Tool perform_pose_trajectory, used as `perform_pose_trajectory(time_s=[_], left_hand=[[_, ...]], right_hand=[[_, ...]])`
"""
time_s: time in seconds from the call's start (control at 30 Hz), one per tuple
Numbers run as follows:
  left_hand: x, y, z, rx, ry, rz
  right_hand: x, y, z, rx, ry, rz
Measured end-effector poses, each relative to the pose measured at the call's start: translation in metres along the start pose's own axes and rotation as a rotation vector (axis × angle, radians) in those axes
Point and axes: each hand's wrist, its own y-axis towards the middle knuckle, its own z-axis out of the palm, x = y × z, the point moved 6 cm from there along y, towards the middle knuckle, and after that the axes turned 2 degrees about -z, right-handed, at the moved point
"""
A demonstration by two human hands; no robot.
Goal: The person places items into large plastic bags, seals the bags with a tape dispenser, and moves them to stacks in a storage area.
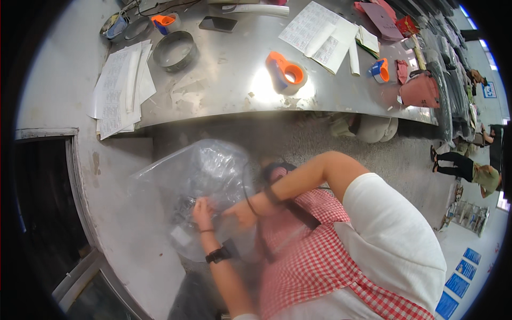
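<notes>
A large clear plastic bag (216, 160) hangs in front of me, below the table edge, with small dark things and a white patch showing hazily through it. My left hand (202, 213), with a dark watch on its wrist, has its fingers closed on the bag's film near the dark things. Close to its right side, my right hand (242, 214) reaches across against the bag with its fingers bent. Haze and the film blur its fingertips, so I cannot make out whether they grip anything.
The metal table (229, 80) carries orange tape dispensers (288, 72), a round tin (175, 52), a phone (218, 24) and paper sheets (122, 88). A pink bag (420, 90) lies near its right end. Hanging garments (450, 69) and people (474, 173) are farther right. A wall and dark doorway (48, 197) stand left.
</notes>
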Motion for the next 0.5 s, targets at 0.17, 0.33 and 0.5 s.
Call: perform_pose_trajectory(time_s=[0.17, 0.33, 0.5], left_hand=[[-0.012, -0.17, -0.004, 0.751, 1.231, 0.071], [-0.009, -0.246, -0.077, 0.387, 1.826, 0.299], [0.013, -0.281, -0.084, 0.309, 1.886, 0.598]], right_hand=[[-0.013, -0.006, -0.12, 0.212, 0.157, 0.02], [-0.016, 0.009, -0.126, 0.269, -0.031, 0.178], [0.023, 0.025, -0.158, 0.376, 0.067, 0.241]])
